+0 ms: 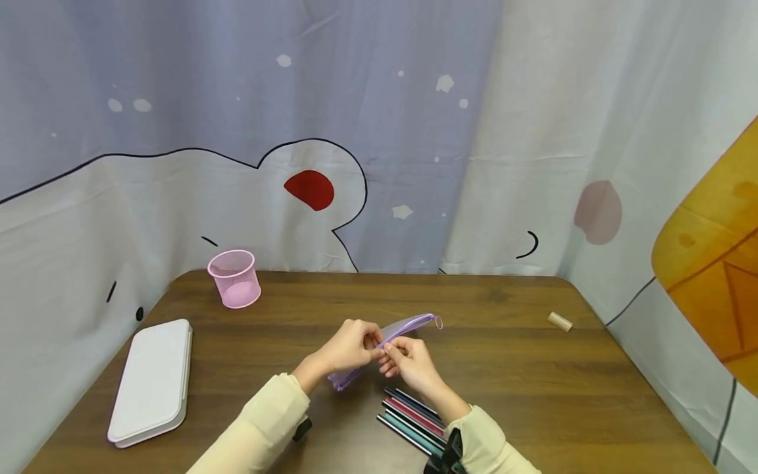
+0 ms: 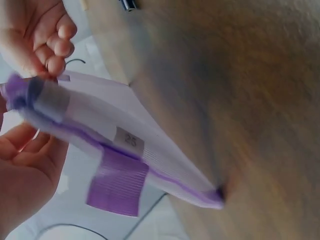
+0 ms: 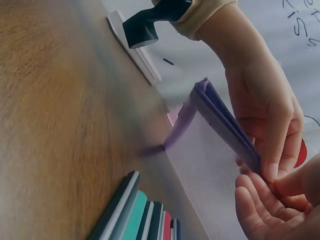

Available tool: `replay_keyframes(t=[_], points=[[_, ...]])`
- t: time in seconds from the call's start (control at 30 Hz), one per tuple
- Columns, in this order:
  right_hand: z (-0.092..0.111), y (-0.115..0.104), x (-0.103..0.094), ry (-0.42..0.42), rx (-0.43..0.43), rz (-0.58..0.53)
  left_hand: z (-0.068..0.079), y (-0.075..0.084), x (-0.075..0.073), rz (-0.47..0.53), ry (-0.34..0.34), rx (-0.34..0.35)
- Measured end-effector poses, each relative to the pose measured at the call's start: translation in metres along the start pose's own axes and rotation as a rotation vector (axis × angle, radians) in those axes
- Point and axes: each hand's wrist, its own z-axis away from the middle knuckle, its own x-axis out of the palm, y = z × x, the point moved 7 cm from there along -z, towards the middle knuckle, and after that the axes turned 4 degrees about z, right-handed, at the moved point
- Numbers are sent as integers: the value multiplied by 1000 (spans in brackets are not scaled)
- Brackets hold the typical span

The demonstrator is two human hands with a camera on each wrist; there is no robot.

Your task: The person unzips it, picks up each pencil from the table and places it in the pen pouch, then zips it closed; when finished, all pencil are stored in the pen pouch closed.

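A translucent pouch with a purple zip edge [image 1: 408, 324] is held above the table between both hands. My left hand [image 1: 349, 345] grips its zipped edge from the left. My right hand [image 1: 414, 365] pinches the same edge close to the left fingertips; whether it has the zip pull is hidden by the fingers. A purple tab [image 2: 119, 182] and a small label reading 25 [image 2: 130, 140] show on the pouch in the left wrist view. Several pens with dark, red and teal barrels [image 1: 411, 421] lie side by side below my right wrist.
A pink mesh cup [image 1: 235, 280] stands at the table's back left. The white case [image 1: 151, 382] lies flat along the left edge. A small beige cylinder [image 1: 559, 322] lies near the right edge. A printed curtain [image 1: 414, 164] hangs behind the wooden table [image 1: 503, 368].
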Motion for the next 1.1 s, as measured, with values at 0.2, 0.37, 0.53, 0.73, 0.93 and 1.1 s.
replay_keyframes(t=[0.2, 0.37, 0.53, 0.73, 0.93, 1.1], points=[[-2, 2, 0, -27, -2, 54, 0, -13, 0, 167, -50, -117], [-2, 2, 0, -26, 21, 74, -1, -13, -3, 139, -38, -127], [-4, 0, -9, 33, 61, 106, -7, -9, -19, 33, 85, -117], [-6, 8, -20, 60, 148, 190, -8, -14, -51, -2, 257, -205], [-4, 24, -25, 22, 239, 289, -6, -18, -70, -14, 327, -255], [-3, 33, -24, 11, 260, 324, -6, -17, -70, -41, 322, -239]])
